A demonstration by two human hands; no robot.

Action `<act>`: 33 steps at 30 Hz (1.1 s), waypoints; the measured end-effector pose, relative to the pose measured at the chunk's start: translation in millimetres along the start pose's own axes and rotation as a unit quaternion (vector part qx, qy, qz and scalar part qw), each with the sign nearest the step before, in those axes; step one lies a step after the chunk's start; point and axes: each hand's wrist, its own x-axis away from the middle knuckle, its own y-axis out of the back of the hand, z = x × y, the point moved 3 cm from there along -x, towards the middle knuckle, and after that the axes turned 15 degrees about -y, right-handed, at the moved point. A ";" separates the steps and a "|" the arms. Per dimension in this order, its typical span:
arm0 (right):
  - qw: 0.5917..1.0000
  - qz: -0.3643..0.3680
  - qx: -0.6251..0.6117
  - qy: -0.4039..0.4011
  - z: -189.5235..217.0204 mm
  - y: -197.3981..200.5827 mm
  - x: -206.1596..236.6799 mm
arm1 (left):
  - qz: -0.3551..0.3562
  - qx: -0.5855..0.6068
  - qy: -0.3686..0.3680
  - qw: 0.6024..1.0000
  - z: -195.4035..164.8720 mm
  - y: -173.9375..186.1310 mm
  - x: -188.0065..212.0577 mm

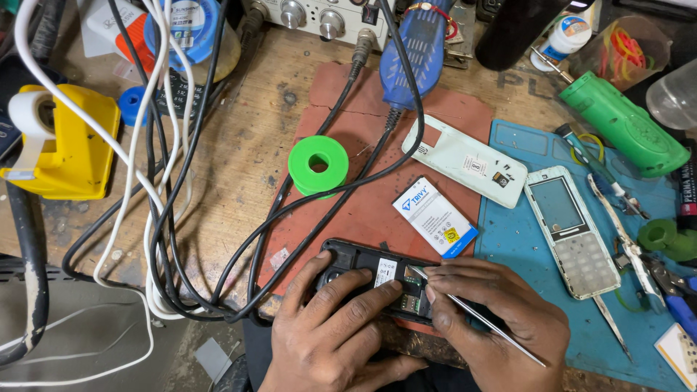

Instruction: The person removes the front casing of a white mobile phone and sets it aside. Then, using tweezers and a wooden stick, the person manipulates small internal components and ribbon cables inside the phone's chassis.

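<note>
The black phone body (374, 276) is gripped by the left hand (330, 330); metal tweezers (472, 312) are pinched closed in the right hand (501, 319), tips touching the phone's open back.

Green solder spool (318, 165) sits on my red mat (450, 109), black cables (290, 210) crossing beside it. White back cover (468, 161) and loose battery (434, 216) lie near; white keypad front (570, 232) rests on blue mat (523, 239). Yellow tape dispenser (69, 141) far left.
</note>
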 end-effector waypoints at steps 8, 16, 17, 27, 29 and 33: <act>1.000 -0.004 -0.010 -0.001 0.3 -1.0 -0.1 | 0.005 0.001 0.002 1.000 -0.2 -0.4 -0.7; 1.000 -0.004 0.002 -0.011 -2.1 -0.2 -0.1 | 0.013 0.002 0.015 1.000 -1.1 -0.9 -0.1; 1.000 -0.010 -0.007 -0.019 -2.3 0.6 0.2 | 0.021 0.004 0.024 0.999 -0.5 -1.6 0.1; 0.999 -0.008 -0.029 -0.023 -3.1 0.5 0.9 | 0.000 -0.002 0.000 1.000 0.0 -1.2 -0.4; 1.000 -0.002 -0.025 -0.013 -3.4 0.1 1.1 | -0.009 -0.003 -0.017 1.000 -0.9 -0.4 -0.6; 1.000 -0.004 -0.025 -0.015 -4.9 3.4 1.1 | 0.003 -0.002 -0.008 1.000 0.5 -1.2 -0.3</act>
